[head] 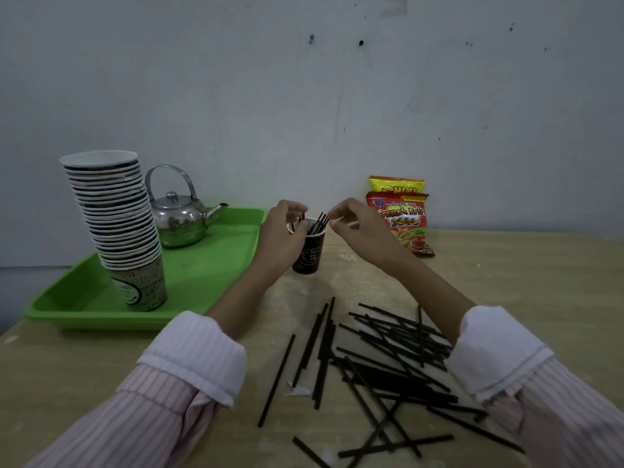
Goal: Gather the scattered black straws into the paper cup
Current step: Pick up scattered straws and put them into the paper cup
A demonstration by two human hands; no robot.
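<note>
The red bag [403, 224] reads "Kentang Goreng French Fries 2000"; the yellow bag [397, 185] behind it is illegible. The dark paper cup [309, 251] stands between both hands, a few straws [319, 222] upright inside. The left hand [282, 231] curls on its rim, pinching a straw. The right hand [354, 224], at the cup's 2 o'clock, has its fingertips together. Thin black straws [388, 359] lie scattered at 5 o'clock on the wooden table [84, 376].

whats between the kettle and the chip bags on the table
In the head view, the paper cup with a few straws in it stands between the kettle and the chip bags, with both hands at its rim.
</note>
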